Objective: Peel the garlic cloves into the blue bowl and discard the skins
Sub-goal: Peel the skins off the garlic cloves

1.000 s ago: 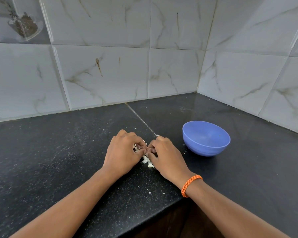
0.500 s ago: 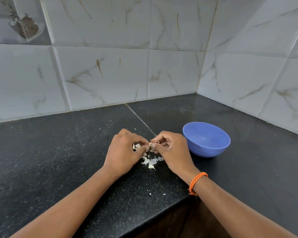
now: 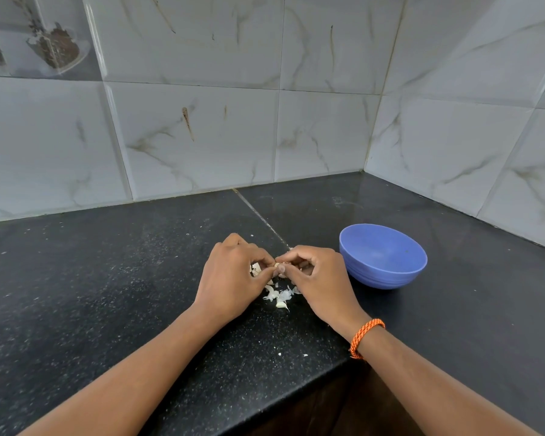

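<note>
Both hands meet over the middle of the worktop, a little back from its front edge, and pinch one garlic clove (image 3: 277,265) between them: the left hand (image 3: 233,278) has thumb and forefinger curled onto the clove's left end, and the right hand (image 3: 318,278) has its fingertips closed on the right end. Only a small pale bit of the clove shows in the gap between the fingertips; its long axis seems to run left to right, from one hand to the other, but so little is visible that which end is the tip cannot be told. The remaining fingers of both hands are curled under, hiding anything held inside the palms. Just beneath the hands and toward the front edge lies a loose scatter of garlic skins (image 3: 279,295), thin white flakes on the black worktop (image 3: 107,294); a few more pale pieces (image 3: 255,269) peek out behind the left thumb, and whether they are cloves or skins is hard to make out. An orange bracelet (image 3: 365,336) circles the right wrist. The blue bowl (image 3: 383,256) stands upright just beside the right hand, toward the worktop's back right corner, its near rim partly covered by the knuckles; nothing can be made out inside it. Marbled grey wall tiles (image 3: 202,136) rise behind the worktop's back edge.
</note>
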Demonstrator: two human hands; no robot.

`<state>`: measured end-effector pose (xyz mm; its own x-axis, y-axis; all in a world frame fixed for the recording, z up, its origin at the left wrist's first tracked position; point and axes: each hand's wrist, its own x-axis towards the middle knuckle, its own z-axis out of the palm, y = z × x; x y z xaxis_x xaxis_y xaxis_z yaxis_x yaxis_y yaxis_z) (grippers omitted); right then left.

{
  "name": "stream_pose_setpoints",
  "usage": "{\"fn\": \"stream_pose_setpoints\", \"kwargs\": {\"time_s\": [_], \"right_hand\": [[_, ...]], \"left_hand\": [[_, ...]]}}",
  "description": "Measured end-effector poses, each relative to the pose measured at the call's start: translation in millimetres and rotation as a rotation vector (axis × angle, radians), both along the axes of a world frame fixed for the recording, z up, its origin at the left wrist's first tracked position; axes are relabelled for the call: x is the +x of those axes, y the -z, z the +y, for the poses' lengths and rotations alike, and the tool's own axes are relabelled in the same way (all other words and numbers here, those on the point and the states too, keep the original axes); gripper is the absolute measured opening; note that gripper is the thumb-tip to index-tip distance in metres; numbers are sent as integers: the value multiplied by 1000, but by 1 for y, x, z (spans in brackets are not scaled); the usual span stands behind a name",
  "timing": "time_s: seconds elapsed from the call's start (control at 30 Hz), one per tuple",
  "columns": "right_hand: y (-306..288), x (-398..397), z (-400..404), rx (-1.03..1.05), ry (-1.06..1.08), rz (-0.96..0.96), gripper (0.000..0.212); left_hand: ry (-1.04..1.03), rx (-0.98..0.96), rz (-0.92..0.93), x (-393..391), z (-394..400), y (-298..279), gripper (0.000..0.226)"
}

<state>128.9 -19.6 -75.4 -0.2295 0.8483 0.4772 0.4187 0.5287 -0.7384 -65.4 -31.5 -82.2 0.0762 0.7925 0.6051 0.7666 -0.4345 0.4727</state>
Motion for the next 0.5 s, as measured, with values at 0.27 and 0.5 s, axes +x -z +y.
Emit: {"fn": "stream_pose_setpoints", "kwargs": {"time_s": [0.27,0.5], "right_hand": [[-5,9,6,69,41,-318,11],[-1,8,4,140,52,-659,20]], "left_hand": [[-21,-23,-13,-5,3,0,22],[35,4,-9,-5,6,1,13]]}}
